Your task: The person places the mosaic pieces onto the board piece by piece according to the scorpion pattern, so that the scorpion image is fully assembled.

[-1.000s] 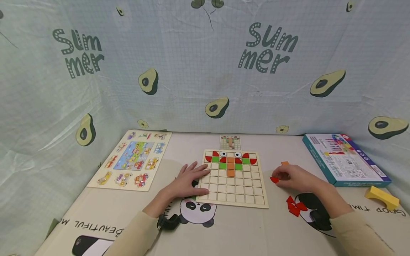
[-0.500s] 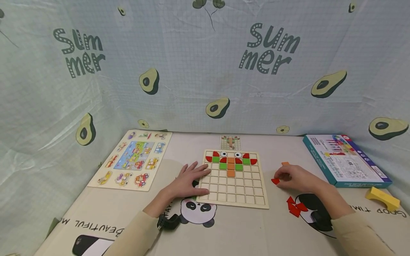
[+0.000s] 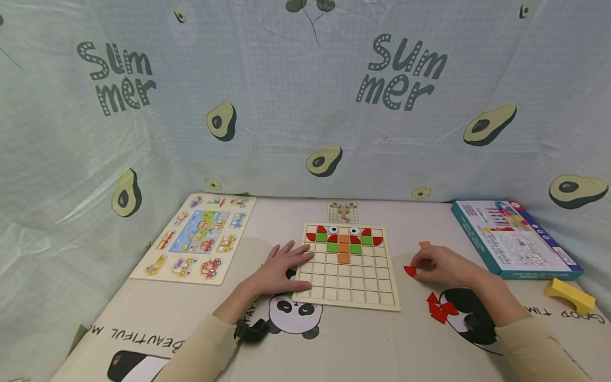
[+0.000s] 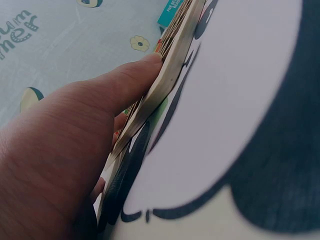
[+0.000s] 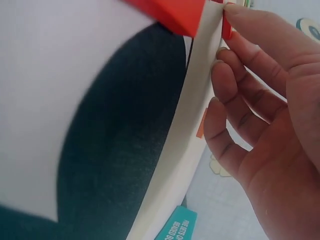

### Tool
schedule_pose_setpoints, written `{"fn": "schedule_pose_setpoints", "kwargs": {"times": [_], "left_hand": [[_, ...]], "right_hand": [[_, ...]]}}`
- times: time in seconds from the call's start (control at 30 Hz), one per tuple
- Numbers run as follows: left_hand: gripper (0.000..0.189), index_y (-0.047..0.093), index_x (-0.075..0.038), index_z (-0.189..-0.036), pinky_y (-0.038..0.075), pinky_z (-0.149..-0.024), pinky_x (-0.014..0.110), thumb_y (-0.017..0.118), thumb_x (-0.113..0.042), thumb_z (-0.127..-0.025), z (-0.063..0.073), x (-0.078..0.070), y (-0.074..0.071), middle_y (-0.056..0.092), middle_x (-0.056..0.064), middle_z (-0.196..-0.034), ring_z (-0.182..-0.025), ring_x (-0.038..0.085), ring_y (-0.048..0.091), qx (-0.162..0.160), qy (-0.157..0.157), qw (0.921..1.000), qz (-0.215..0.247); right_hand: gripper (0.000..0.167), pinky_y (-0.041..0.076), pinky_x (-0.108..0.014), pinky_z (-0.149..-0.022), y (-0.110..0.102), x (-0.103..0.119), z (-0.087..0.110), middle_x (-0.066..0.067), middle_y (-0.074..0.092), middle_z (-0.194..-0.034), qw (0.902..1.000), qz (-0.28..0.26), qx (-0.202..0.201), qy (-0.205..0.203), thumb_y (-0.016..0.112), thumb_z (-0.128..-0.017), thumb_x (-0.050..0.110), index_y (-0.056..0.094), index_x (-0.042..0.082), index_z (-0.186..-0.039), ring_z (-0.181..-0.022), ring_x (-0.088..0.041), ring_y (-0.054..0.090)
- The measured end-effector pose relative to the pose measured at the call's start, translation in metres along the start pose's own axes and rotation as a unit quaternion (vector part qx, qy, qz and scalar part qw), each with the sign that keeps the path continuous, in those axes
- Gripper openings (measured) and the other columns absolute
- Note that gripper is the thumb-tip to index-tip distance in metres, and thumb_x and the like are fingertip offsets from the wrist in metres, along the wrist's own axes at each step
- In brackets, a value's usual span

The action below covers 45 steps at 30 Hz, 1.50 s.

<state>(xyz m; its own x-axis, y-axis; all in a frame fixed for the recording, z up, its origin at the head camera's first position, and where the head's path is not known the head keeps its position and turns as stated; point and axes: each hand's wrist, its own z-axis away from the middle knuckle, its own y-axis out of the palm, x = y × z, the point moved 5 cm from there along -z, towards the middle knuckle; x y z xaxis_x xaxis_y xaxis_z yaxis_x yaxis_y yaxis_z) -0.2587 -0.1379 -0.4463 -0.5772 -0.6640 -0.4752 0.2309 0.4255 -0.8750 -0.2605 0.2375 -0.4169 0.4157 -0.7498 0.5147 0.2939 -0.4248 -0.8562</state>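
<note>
In the head view a wooden grid board [image 3: 351, 286] lies mid-table, with red, green and orange pieces and two eye pieces in its upper rows. My left hand [image 3: 279, 269] rests on its left edge, fingers spread; the left wrist view shows the thumb on the board's rim [image 4: 170, 75]. Right of the board, my right hand [image 3: 436, 263] pinches a red piece [image 3: 409, 271] between thumb and index finger, low over the table. Several red pieces [image 3: 439, 307] lie in a pile below that hand. An orange piece [image 3: 424, 244] lies behind it, partly hidden.
A small pattern card [image 3: 342, 213] lies behind the board. A picture puzzle [image 3: 191, 244] is at left, a teal-edged box [image 3: 515, 239] at right. A yellow block [image 3: 570, 295] sits at far right. A phone-like object [image 3: 136, 367] lies at front left.
Almost nothing differs. The left hand stays on the board and the right hand keeps hold of the red piece at nearly the same spot.
</note>
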Motion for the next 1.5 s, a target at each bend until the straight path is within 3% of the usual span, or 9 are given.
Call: {"fn": "schedule_pose_setpoints", "kwargs": {"times": [0.27, 0.73, 1.13, 1.5], "left_hand": [[0.075, 0.048, -0.016, -0.153, 0.001, -0.118, 0.061, 0.072, -0.049, -0.089, 0.000, -0.001, 0.000, 0.034, 0.006, -0.162, -0.152, 0.038, 0.011, 0.000, 0.000, 1.0000, 0.001], [0.075, 0.048, -0.015, -0.153, 0.001, -0.118, 0.062, 0.072, -0.049, -0.090, 0.000, 0.001, -0.001, 0.035, 0.006, -0.161, -0.152, 0.038, 0.011, -0.001, 0.002, 1.0000, -0.002], [0.075, 0.048, -0.015, -0.152, 0.001, -0.118, 0.062, 0.072, -0.048, -0.090, 0.001, -0.001, -0.001, 0.035, 0.007, -0.161, -0.152, 0.039, 0.011, 0.000, 0.003, 1.0000, -0.001], [0.075, 0.048, -0.016, -0.152, 0.001, -0.118, 0.061, 0.072, -0.049, -0.090, 0.000, 0.000, -0.001, 0.035, 0.006, -0.161, -0.152, 0.038, 0.011, 0.002, -0.002, 1.0000, -0.004]], "right_hand": [[0.015, 0.054, -0.025, -0.074, 0.003, 0.009, -0.006, 0.007, 0.062, -0.095, 0.9990, 0.021, -0.019, -0.034, 0.079, -0.088, 0.015, 0.072, 0.013, -0.101, -0.087, -0.017, 0.055], [0.017, 0.052, -0.029, -0.074, 0.007, 0.035, -0.033, 0.007, 0.061, -0.089, 0.9985, 0.026, -0.033, -0.035, 0.080, -0.087, 0.015, 0.070, 0.012, -0.101, -0.084, -0.015, 0.055], [0.013, 0.053, -0.033, -0.075, 0.016, 0.075, -0.063, 0.007, 0.063, -0.091, 0.9966, 0.027, -0.022, -0.075, 0.078, -0.090, 0.017, 0.070, 0.011, -0.099, -0.087, -0.017, 0.059], [0.012, 0.053, -0.033, -0.079, 0.031, 0.096, -0.089, 0.006, 0.063, -0.095, 0.9940, 0.032, -0.005, -0.105, 0.077, -0.090, 0.016, 0.071, 0.012, -0.099, -0.087, -0.015, 0.059]]}}
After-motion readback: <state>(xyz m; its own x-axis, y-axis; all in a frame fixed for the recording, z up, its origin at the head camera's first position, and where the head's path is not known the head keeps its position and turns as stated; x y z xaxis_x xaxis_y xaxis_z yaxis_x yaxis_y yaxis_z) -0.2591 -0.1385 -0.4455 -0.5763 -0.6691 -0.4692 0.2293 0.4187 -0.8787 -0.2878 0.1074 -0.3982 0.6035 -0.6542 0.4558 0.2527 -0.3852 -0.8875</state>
